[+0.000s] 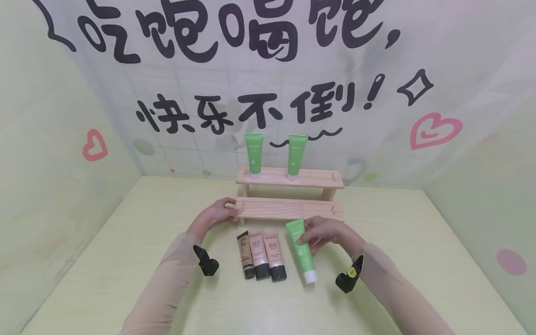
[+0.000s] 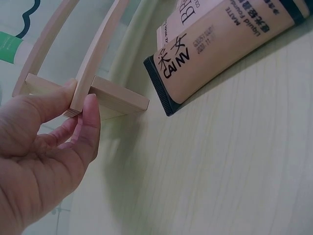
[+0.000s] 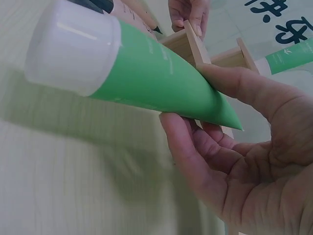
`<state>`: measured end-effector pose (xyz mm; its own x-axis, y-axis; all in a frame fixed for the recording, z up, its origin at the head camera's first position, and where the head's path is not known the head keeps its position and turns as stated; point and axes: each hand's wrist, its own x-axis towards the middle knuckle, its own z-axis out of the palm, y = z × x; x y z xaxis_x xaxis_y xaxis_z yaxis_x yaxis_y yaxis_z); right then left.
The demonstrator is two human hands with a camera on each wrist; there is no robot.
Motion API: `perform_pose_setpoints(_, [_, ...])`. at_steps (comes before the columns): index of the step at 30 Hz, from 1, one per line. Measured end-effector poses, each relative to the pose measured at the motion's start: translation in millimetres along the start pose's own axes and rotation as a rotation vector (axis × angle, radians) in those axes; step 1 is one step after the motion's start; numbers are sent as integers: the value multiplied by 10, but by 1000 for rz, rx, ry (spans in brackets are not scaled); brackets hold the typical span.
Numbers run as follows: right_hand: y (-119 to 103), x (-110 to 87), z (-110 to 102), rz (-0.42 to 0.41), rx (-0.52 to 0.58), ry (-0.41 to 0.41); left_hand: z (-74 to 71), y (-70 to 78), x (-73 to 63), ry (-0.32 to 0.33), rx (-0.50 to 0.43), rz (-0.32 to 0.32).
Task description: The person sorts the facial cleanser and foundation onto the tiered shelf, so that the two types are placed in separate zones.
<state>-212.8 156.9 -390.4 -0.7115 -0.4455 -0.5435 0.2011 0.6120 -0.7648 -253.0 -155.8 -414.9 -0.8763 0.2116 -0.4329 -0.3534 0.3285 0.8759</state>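
Observation:
My right hand (image 1: 324,231) pinches a green squeeze tube (image 1: 302,253) with a white cap between thumb and fingers, in front of the lower step's right half. In the right wrist view, the green tube (image 3: 156,73) is tilted, its cap toward the left. My left hand (image 2: 54,142) pinches the left end of the lower step of a two-step wooden display rack (image 1: 289,208). Two more green tubes, one at left (image 1: 254,156) and one at right (image 1: 296,157), stand cap down on the upper step.
In front of the rack lie a brown foundation tube (image 1: 245,256) and two pink BB cream tubes, one in the middle (image 1: 258,253) and one at right (image 1: 274,253), side by side. Behind the rack rises a printed backdrop (image 1: 188,153); walls flank the pale table (image 1: 125,279).

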Motion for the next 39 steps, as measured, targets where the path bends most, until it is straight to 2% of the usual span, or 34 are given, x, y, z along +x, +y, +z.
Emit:
perform_pose_setpoints(14, [-22, -72, -238, -40, 55, 18, -18, -9, 16, 11, 5, 5])
perform_pose_setpoints(24, [-60, -154, -392, -111, 76, 6, 0, -12, 13, 21, 15, -10])
perform_pose_setpoints(29, [-70, -199, -499, -137, 60, 33, 3, -1, 8, 15, 7, -12])
perform_pose_setpoints(39, [-108, -291, -687, -185, 108, 64, -2, -13, 23, 8, -5, -7])
